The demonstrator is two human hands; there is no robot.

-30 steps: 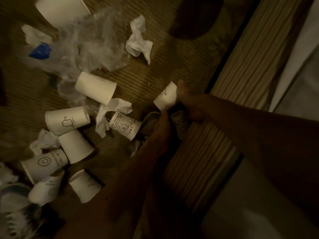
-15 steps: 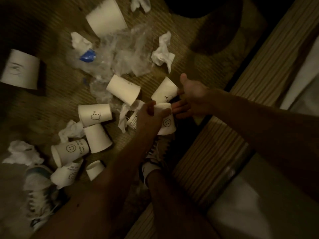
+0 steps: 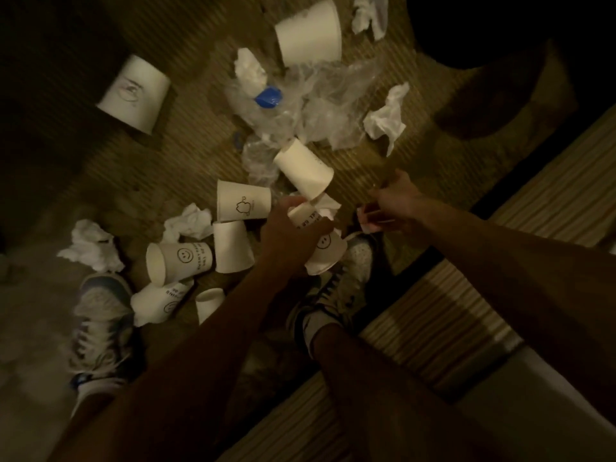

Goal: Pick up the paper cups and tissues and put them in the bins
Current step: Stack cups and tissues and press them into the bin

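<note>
Floor: I am standing on a ribbed, olive-brown carpet (image 3: pixel 166 155), with my left shoe (image 3: pixel 100 315) and right shoe (image 3: pixel 346 278) planted among the litter.
Room: dim light is leaving the upper corners almost black.
Right side: a pale striped band (image 3: pixel 550 181) is running diagonally beside the carpet, and a smooth pale surface (image 3: pixel 533 395) is lying beyond it.
Left hand (image 3: pixel 290 235): I am curling my fingers round a smiley cup (image 3: pixel 325 253), holding it above my right shoe.
Right hand (image 3: pixel 396 205): it is hovering just right of the held cup; blur is hiding whether it is holding anything.
Loose cups: a plain cup (image 3: pixel 303 170), a drawn-on cup (image 3: pixel 243 203) and a lying smiley cup (image 3: pixel 180 261) are sitting on the carpet near my left hand.
Tissues: one crumpled tissue (image 3: pixel 386 116) is lying beside the clear plastic wrap (image 3: pixel 320 95); another tissue (image 3: pixel 91 246) is lying near my left shoe.
</note>
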